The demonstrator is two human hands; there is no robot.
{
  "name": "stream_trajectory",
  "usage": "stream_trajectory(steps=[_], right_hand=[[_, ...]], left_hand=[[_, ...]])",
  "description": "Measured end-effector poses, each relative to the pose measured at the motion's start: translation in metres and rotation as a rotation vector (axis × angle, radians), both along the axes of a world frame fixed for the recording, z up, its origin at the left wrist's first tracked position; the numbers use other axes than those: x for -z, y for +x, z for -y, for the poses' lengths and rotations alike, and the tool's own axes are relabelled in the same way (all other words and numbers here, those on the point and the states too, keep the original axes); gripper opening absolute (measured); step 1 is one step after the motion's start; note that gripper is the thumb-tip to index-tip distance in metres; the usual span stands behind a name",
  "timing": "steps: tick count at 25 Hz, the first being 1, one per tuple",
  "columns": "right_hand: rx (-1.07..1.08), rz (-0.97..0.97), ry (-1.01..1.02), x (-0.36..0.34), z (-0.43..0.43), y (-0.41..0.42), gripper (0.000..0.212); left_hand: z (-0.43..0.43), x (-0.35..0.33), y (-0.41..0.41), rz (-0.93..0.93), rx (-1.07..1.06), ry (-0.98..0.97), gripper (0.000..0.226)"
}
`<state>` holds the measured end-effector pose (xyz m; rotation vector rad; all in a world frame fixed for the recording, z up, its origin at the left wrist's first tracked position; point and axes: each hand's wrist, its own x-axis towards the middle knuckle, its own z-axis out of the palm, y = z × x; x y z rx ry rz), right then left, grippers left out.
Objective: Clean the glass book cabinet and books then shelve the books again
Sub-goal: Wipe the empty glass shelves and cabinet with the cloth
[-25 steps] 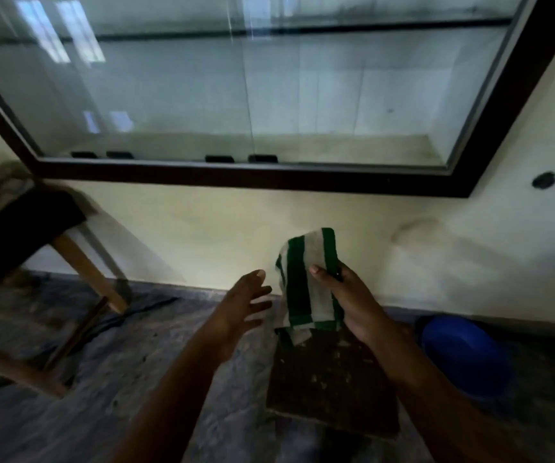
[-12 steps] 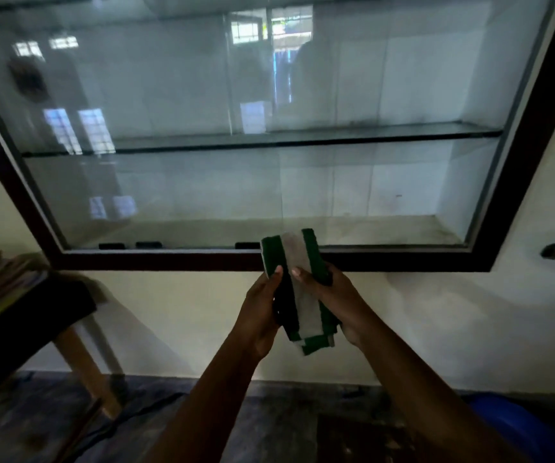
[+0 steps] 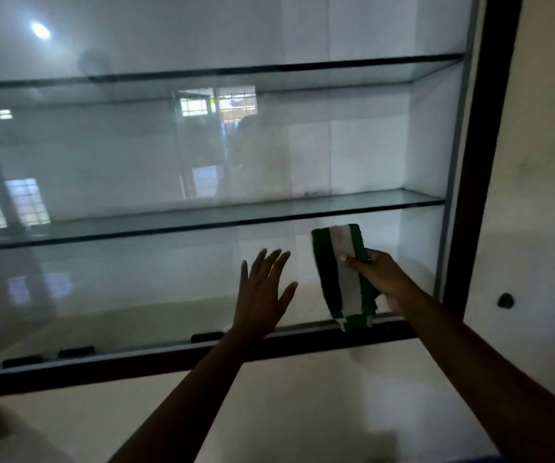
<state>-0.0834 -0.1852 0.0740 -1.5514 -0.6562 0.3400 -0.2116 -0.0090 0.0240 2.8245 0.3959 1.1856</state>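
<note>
**While the left hand (image 3: 262, 295) spreads open, the right hand (image 3: 386, 279) grips a striped cloth (image 3: 342, 279) at the cabinet (image 3: 479, 195)**

Folded into a long pad, the cloth shows dark green, grey-white and bright green stripes. It stands upright in front of the cabinet's lower right pane, and its bottom end hangs down to the dark bottom rail. Just left of it the left hand is raised, fingers (image 3: 271, 262) straight and fanned, palm toward the glass; whether it touches the pane cannot be told. The right hand holds the cloth firmly, thumb across the front and its fingers curled round behind.

Behind the glass, an upper shelf (image 3: 269, 70) and a lower shelf (image 3: 202, 218), both of glass, run across a white interior. The panes look hazy and mirror bright windows and a round lamp. Small black tabs (image 3: 75, 351) sit along the bottom track. Around the dark frame is a cream wall (image 3: 543, 162), with a small dark round spot (image 3: 505, 300) just right of the frame.
</note>
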Motion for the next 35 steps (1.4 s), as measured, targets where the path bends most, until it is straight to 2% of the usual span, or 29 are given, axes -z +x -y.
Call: stream_trajectory(steps=[2,4,6,7,9,10,11,12,14,16,18,20,22,24,27,31,35], right_hand=[[-0.008,0.024,-0.041,-0.031,-0.012,0.050,0.034],[-0.032,0.024,-0.044,-0.064,-0.037,0.103,0.039],[-0.022,0.000,-0.058,-0.089,-0.071,0.147,0.046],[0.014,0.047,-0.108,-0.098,-0.091,0.165,0.051],[0.215,0.377,-0.258,-0.099,-0.121,0.176,0.055],[0.288,0.575,-0.172,-0.088,-0.131,0.170,0.047],[0.295,0.740,0.005,-0.068,-0.134,0.154,0.035],[0.266,0.856,0.179,-0.047,-0.133,0.130,0.026],[0.120,0.990,0.334,-0.008,-0.130,0.098,0.025],[-0.017,0.930,0.329,0.010,-0.132,0.092,0.020],[-0.055,0.705,0.276,0.024,-0.140,0.096,0.019],[-0.110,0.450,0.152,0.041,-0.150,0.095,0.035],[-0.282,0.290,0.049,0.054,-0.166,0.091,0.052],[-0.422,0.286,0.060,0.050,-0.186,0.090,0.059],[-0.514,0.234,0.143,0.038,-0.210,0.096,0.055],[-0.544,0.275,0.226,0.044,-0.229,0.093,0.033],[-0.578,0.292,0.261,0.043,-0.233,0.091,0.033]], left_hand=[[-0.024,-0.013,0.038,-0.069,-0.046,0.234,0.059],[-0.045,-0.027,0.070,-0.082,-0.096,0.298,0.057],[-0.061,-0.037,0.089,0.033,-0.143,0.305,0.057],[-0.067,-0.040,0.096,0.098,-0.174,0.278,0.057],[-0.072,-0.041,0.098,0.221,-0.202,0.186,0.058],[-0.076,-0.037,0.097,0.275,-0.216,0.136,0.059],[-0.080,-0.029,0.095,0.321,-0.220,0.081,0.061],[-0.083,-0.020,0.091,0.356,-0.218,0.032,0.061],[-0.090,-0.004,0.088,0.371,-0.210,0.005,0.061],[-0.097,0.005,0.087,0.335,-0.214,0.026,0.060],[-0.103,0.006,0.086,0.329,-0.222,0.063,0.060],[-0.107,0.010,0.080,0.316,-0.224,0.119,0.061],[-0.113,0.021,0.072,0.328,-0.240,0.145,0.063],[-0.123,0.029,0.066,0.390,-0.288,0.068,0.068],[-0.136,0.035,0.067,0.402,-0.349,-0.019,0.072],[-0.152,0.042,0.067,0.374,-0.350,0.075,0.068],[-0.167,0.046,0.071,0.428,-0.362,0.177,0.067]])
